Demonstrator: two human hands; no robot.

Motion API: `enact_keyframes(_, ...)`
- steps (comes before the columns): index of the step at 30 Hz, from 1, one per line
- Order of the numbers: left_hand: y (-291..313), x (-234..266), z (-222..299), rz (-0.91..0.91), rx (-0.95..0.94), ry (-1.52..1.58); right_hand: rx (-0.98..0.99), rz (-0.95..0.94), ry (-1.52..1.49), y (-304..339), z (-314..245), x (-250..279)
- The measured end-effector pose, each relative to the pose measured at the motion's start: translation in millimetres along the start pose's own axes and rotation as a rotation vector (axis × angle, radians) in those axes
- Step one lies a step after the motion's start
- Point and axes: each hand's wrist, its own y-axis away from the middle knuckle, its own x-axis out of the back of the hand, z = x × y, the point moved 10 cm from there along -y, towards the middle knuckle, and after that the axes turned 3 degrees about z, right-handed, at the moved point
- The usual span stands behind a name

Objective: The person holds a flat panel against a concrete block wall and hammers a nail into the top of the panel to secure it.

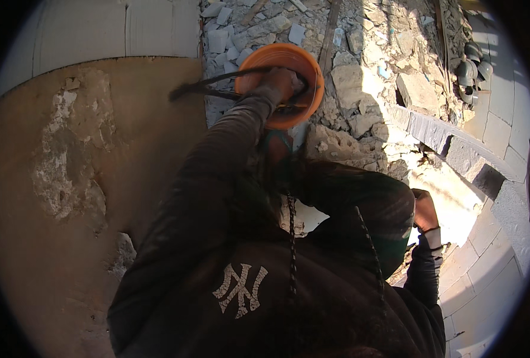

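Currently, the left hand (284, 82) is lowered into an orange round container (280, 52), its back turned up and its fingers hidden below; whether anything is gripped inside cannot be told. The container is seen over broken rubble (351, 83), just beyond the edge of a brown, patchily worn surface (143, 119); whether it is rested or lifted cannot be determined. A dark strap (184, 92), blurred, is extended from the container's left side across that edge. A small yellow part is glimpsed within, too hidden to identify. The right hand (425, 210) is placed just beside the bent right knee (396, 197), well apart from the container; its fingers are partly hidden by the leg, so its closure cannot be told. Wooden strips (330, 36) are scattered among the rubble. On the far right, grey rounded pieces (466, 73) are clustered near pale blocks (435, 131) laid in a slanting row, partly lit by sunlight.
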Motion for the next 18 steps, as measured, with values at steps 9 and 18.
enact_keyframes(9, -21.2, -36.8, -12.1, -0.012, -0.215, -0.478, 0.034, 0.102, -0.103, 15.2, -22.2, 3.7)
enact_keyframes(18, -16.6, -53.1, 3.7, -0.180, -0.337, -0.693, -0.019, 0.173, -0.309, 48.0, 0.7, -10.7)
